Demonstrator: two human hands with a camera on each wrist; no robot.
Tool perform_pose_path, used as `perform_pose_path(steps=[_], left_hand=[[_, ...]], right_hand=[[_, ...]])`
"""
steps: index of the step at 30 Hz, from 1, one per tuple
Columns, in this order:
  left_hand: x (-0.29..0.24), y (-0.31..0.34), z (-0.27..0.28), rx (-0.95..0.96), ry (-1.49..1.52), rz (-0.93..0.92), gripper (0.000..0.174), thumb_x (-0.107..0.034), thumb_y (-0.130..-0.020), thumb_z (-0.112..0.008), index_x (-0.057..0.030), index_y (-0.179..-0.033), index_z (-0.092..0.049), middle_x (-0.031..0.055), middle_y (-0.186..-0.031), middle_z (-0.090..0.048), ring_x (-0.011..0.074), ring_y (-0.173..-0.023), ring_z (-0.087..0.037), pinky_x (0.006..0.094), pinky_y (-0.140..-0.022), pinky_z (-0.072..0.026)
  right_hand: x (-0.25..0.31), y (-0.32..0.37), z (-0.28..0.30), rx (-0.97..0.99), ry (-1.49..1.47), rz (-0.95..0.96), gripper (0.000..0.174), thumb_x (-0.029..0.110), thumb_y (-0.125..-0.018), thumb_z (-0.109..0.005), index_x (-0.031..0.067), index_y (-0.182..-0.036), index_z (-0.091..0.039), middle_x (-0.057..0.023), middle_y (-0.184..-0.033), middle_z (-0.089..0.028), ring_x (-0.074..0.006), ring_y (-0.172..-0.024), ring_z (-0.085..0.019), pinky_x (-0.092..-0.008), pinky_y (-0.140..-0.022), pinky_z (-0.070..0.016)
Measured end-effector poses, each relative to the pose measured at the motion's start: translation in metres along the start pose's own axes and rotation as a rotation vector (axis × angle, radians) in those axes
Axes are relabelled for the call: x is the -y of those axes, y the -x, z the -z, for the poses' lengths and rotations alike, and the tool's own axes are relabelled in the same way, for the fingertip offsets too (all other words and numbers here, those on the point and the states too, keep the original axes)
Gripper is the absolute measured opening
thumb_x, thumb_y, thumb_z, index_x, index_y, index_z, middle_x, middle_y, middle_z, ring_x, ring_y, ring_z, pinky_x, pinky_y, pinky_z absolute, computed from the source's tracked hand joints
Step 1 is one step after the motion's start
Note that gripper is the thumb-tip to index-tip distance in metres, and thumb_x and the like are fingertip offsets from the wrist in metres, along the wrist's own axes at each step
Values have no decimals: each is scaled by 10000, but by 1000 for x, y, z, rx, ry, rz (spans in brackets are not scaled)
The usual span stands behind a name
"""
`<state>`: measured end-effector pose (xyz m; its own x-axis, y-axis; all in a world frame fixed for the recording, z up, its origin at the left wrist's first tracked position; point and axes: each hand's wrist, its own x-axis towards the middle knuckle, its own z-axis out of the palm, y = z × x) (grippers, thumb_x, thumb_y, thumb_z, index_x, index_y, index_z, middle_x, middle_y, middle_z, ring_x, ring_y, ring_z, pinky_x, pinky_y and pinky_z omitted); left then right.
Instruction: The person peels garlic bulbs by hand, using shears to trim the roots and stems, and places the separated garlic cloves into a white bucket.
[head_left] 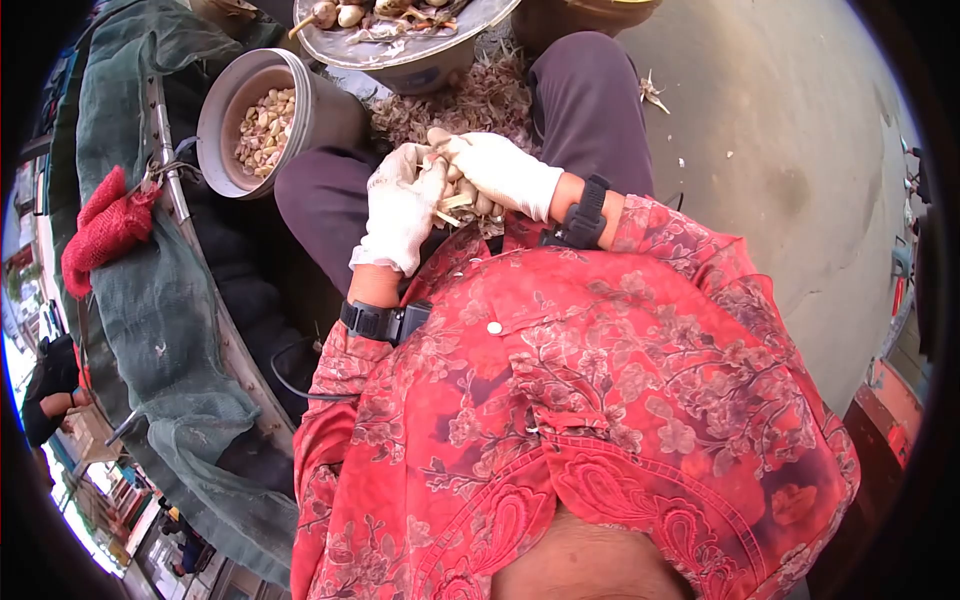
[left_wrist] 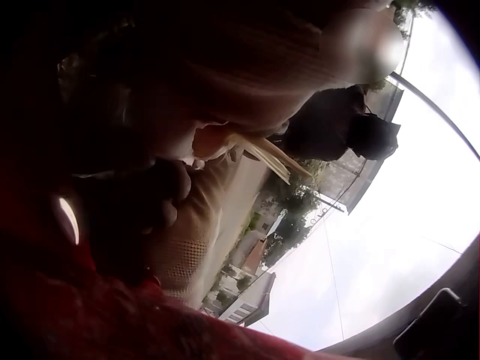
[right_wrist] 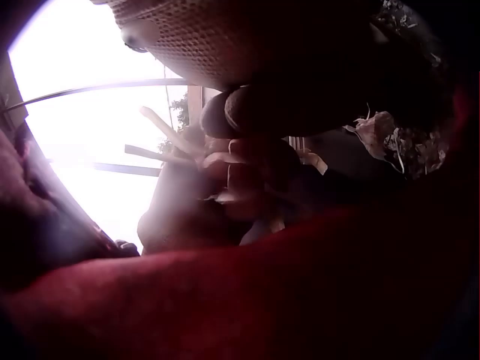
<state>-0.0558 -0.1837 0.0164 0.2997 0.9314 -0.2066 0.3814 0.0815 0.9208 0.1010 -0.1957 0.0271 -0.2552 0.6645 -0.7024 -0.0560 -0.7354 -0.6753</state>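
Both hands wear white gloves and meet in front of the torso. In the head view, my left hand curls its fingers round a head of garlic, its pale cut stalks poking out toward the body. My right hand comes in from the other side, thumb and fingers bent onto the same garlic. Most of the bulb is hidden between the fingers. The left wrist view is dark, with thin pale stalks jutting past the fingers. Stalks also show in the right wrist view, near dark fingertips.
A pale bucket of loose garlic cloves stands beside the left knee. Beyond the knees, a metal basin holds garlic bulbs. Papery garlic skins cover the ground between the legs. Green netting with red mesh hangs at left.
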Motion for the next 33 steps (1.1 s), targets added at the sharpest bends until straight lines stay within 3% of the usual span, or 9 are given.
perform_pose_path(steps=[3,5,11,17,19,21,22,26,33], left_hand=[[4,-4,12,165,822,510,111,-137,-951,-572,-28,-931,-567,27,-760,-590,83,-558,-514,213,-493,-436],[33,-6,9,317,621,96,121,-143,-935,-594,-32,-972,-563,16,-792,-577,72,-603,-522,209,-523,-446],[-12,7,1,-33,577,220,141,-145,-921,-604,-33,-995,-563,11,-812,-564,71,-634,-527,210,-543,-441],[22,-14,9,30,1348,594,98,-115,-936,-562,-24,-971,-573,69,-788,-620,173,-624,-613,260,-506,-493],[26,-10,10,17,1209,538,124,-128,-925,-564,-27,-996,-580,74,-831,-631,191,-714,-637,269,-561,-521],[33,-8,17,-17,-251,-554,151,-123,-921,-546,-26,-1029,-586,69,-837,-628,182,-759,-642,269,-596,-536],[34,-12,10,-30,428,-11,147,-106,-917,-531,-22,-1026,-583,65,-828,-620,165,-760,-625,257,-603,-526],[1,-14,34,121,896,506,228,-247,-973,-529,-33,-903,-563,30,-622,-518,123,-459,-474,244,-413,-386],[-2,-1,21,246,915,570,221,-248,-952,-583,-28,-952,-596,9,-639,-538,92,-480,-484,230,-420,-372]], right_hand=[[1,0,5,119,-74,8,377,421,-1010,-404,124,-842,-564,36,-593,-505,-57,-413,-406,-211,-371,-317],[-7,-5,14,243,-263,13,319,378,-1002,-420,134,-846,-553,38,-596,-507,-50,-407,-382,-208,-362,-299],[-2,-8,9,156,-243,103,189,154,-919,-415,51,-920,-573,-9,-616,-558,-70,-407,-419,-207,-389,-346],[-14,-20,24,377,-603,-25,251,248,-996,-459,26,-1010,-573,-25,-663,-571,-60,-389,-374,-214,-367,-297],[-14,-18,24,375,-607,-63,306,304,-1007,-468,21,-1034,-579,-26,-665,-570,-48,-386,-354,-211,-362,-277],[-10,-14,30,488,-578,-113,327,317,-1007,-470,12,-1048,-581,-28,-667,-572,-47,-384,-350,-210,-366,-281],[-12,-15,33,512,-602,-166,349,327,-1007,-471,0,-1062,-581,-31,-656,-565,-51,-382,-349,-216,-364,-281],[2,3,24,137,-413,-16,344,330,-1014,-434,23,-1052,-585,19,-614,-523,-36,-385,-349,-199,-349,-270],[5,-3,16,40,-168,85,239,158,-941,-411,60,-1053,-598,33,-611,-530,-51,-418,-400,-203,-374,-317]])
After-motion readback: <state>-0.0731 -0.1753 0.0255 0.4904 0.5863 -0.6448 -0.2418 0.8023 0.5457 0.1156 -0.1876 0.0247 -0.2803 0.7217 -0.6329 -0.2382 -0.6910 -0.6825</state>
